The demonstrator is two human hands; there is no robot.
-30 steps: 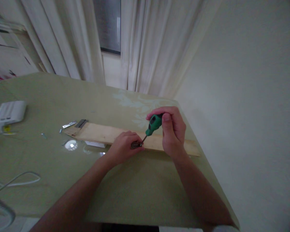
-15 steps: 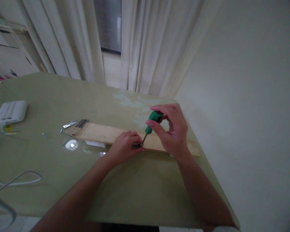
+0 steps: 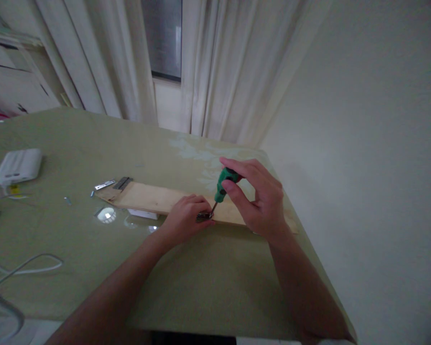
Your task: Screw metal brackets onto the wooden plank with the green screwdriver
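- Hard to make out: the screwdriver's tip, where its shaft ends at the small metal piece (image 3: 203, 216); whether it sits in a screw head cannot be told.
- Partly hidden: that metal piece, since the left hand (image 3: 187, 214) covers its near end and leaves only a dark, shiny stretch in sight.
- Also hidden: the middle of the wooden board (image 3: 149, 197) under the left hand, and much of its right part behind the right hand (image 3: 261, 199).
- Cut off: both forearms at the lower edge, and the white cable (image 3: 36, 272) at the left edge.
- The screwdriver (image 3: 221, 188) has a stubby green handle with black patches and a thin metal shaft; it leans, handle up and to the right, over the board's near edge.
- The right hand pinches the handle between thumb and fingers.
- The left hand is closed over the board's near edge, fingers on top and thumb lower, gripping the metal piece between them.
- The board is pale, long and narrow, lying across the worktop (image 3: 208, 287) with a white block (image 3: 142, 215) under its left part.
- At its left end rest a dark grey hinge (image 3: 123, 183) and a silver strip (image 3: 105, 184).
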